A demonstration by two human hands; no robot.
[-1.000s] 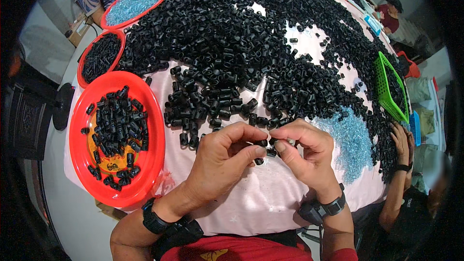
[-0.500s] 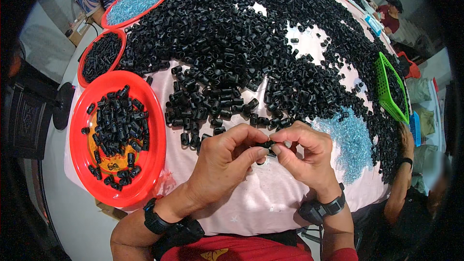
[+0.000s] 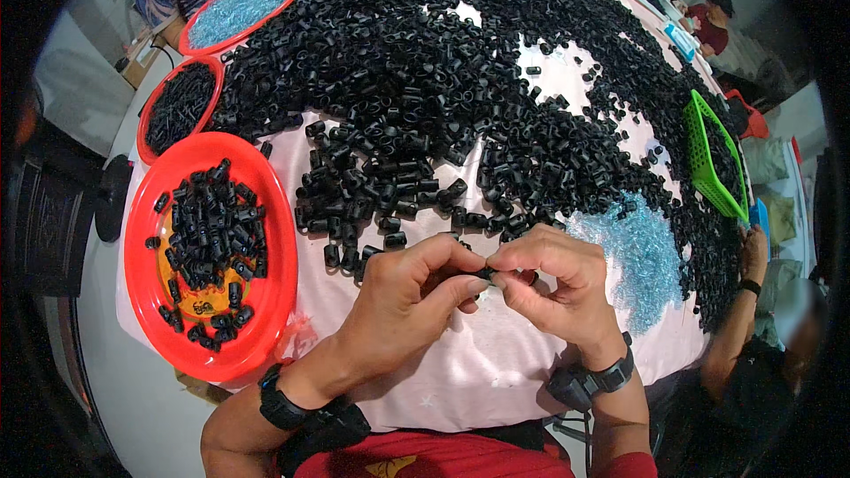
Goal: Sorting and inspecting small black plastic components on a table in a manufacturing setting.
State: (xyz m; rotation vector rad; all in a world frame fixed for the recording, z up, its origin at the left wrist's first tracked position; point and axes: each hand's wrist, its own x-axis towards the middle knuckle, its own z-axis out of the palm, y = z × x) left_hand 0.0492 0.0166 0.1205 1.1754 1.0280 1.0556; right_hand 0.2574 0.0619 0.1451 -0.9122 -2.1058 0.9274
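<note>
Fingertips meet at the middle of the frame: the left hand [image 3: 403, 296] and the right hand [image 3: 558, 288] are pinched together on one small black piece [image 3: 485, 273], caught between the left thumb and forefinger and the right ones. Both hands are closed on it, knuckles up, and most of the piece is hidden by the fingers. It sits above the pink cloth [image 3: 469, 372], just in front of the near edge of the loose black pieces. Each wrist wears a black band.

Just beyond the hands spreads the big heap of black pieces [image 3: 416, 80], covering most of the cloth. Near the right hand, to its right, lies a pile of pale blue bits [image 3: 642, 252]. To the left of the left hand sits a red plate [image 3: 266, 301] holding a cluster of black pieces. Further back on the left, a second red plate [image 3: 150, 111] carries more black pieces, and a third [image 3: 190, 26] holds blue bits. Far right, a green basket [image 3: 704, 146] stands at the heap's edge, and another person's forearm [image 3: 739, 319] reaches in beside it.
</note>
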